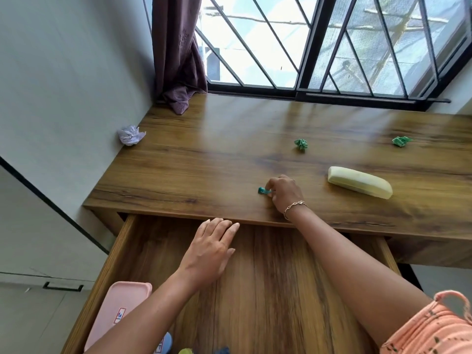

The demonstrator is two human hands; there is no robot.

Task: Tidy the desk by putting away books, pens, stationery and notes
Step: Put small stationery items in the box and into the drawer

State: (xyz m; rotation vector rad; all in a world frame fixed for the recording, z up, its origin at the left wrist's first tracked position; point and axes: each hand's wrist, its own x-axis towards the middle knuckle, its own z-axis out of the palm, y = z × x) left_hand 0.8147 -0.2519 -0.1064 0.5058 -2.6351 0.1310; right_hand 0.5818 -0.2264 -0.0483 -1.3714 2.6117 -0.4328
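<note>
Now: clearing small stationery from desk [204, 162]
Right grip [284, 194]: pinching teal stationery piece [263, 191] near desk's front edge
Left grip [212, 241]: released, flat over open drawer [281, 277]
Next: probably lift piece into drawer

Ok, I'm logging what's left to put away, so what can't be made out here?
Head view:
- small teal item: the right hand covers one end; too small to identify.
- pink case in the drawer: cut off by the left forearm and bottom edge.
- blue and yellow bits at the bottom edge: cut off, blurred.
</note>
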